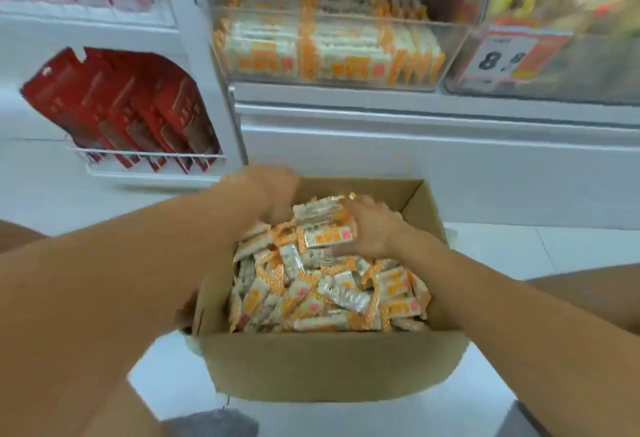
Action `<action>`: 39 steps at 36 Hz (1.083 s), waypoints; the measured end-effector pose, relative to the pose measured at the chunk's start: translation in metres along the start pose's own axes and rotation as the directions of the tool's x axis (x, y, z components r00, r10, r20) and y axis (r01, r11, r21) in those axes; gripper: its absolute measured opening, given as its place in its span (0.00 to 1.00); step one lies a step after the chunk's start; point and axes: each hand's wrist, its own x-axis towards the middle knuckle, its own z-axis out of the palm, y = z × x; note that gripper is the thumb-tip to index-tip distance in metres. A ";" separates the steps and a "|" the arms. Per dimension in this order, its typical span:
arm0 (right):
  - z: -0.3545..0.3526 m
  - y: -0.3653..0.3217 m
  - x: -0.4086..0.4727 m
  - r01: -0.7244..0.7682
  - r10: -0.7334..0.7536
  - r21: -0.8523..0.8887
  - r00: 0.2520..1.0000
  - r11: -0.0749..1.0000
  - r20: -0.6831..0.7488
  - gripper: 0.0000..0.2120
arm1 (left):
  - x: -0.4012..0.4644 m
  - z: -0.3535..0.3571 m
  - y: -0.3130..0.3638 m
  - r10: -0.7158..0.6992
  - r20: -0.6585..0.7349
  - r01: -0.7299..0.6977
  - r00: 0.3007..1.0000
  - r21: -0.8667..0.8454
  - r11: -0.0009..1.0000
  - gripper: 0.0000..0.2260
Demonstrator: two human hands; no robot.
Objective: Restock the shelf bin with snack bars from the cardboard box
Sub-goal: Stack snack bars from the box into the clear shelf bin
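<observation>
Only legible text was "8.8" in large black digits on the price tag, stuck to the front of the clear bin at 1 o'clock. The snack bars carried orange printed characters, too blurred to read. The red packets at 10 o'clock showed print, also unreadable.

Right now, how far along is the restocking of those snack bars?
Partly done, it seems: the clear shelf bin already holds rows of bars standing on edge. In hand: the left hand and right hand are both in the cardboard box, gathering a bunch of snack bars between them. Left: the box remains nearly full of loose bars, so many trips look likely.
</observation>
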 end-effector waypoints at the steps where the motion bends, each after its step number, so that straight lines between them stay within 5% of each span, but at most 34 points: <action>1: 0.023 0.010 -0.006 0.010 -0.003 -0.044 0.988 0.999 0.153 0.56 | -0.007 0.027 0.001 -0.069 0.092 0.074 0.993 -0.055 0.996 0.25; 4: 0.070 0.028 -0.028 0.051 -0.035 -0.039 0.940 0.998 0.339 0.66 | -0.028 0.101 0.007 -0.246 0.333 0.326 0.910 -0.211 0.921 0.43; 8: 0.082 0.020 -0.034 -0.031 0.035 -0.025 0.976 0.999 0.216 0.55 | -0.043 0.156 0.020 -0.207 0.554 0.469 0.806 -0.385 0.795 0.48; 11: 0.086 0.012 -0.029 -0.068 0.062 0.028 0.979 0.997 0.194 0.49 | -0.049 0.171 0.023 -0.263 0.454 0.452 0.851 -0.381 0.807 0.46; 15: 0.098 0.005 -0.029 -0.134 0.115 0.063 0.963 0.989 0.242 0.60 | -0.057 0.168 0.022 -0.301 0.457 0.475 0.837 -0.332 0.815 0.42; 19: 0.107 -0.006 -0.026 -0.224 0.208 0.130 0.970 0.966 0.127 0.44 | -0.058 0.165 0.023 -0.265 0.479 0.430 0.837 -0.274 0.860 0.34; 23: 0.099 -0.008 -0.018 -0.210 0.193 0.226 0.977 0.951 0.092 0.27 | -0.053 0.154 0.019 -0.295 0.334 0.398 0.895 -0.302 0.866 0.17; 29: 0.080 -0.003 -0.011 -0.287 0.223 0.518 0.958 0.806 0.183 0.32 | -0.031 0.106 0.013 -0.349 0.120 0.302 0.930 -0.790 0.533 0.15; 34: 0.068 0.009 -0.015 -0.287 0.253 0.626 0.956 0.725 0.146 0.42 | -0.033 0.104 0.021 -0.388 0.192 0.315 0.902 -0.905 0.286 0.04; 36: 0.056 0.013 -0.016 -0.294 0.288 0.651 0.950 0.700 0.119 0.38 | -0.032 0.109 0.023 -0.426 0.250 0.358 0.869 -0.914 0.193 0.06; 39: 0.034 0.020 -0.015 -0.271 0.343 0.725 0.938 0.634 0.050 0.17 | -0.030 0.112 0.023 -0.465 0.355 0.395 0.811 -0.918 -0.011 0.09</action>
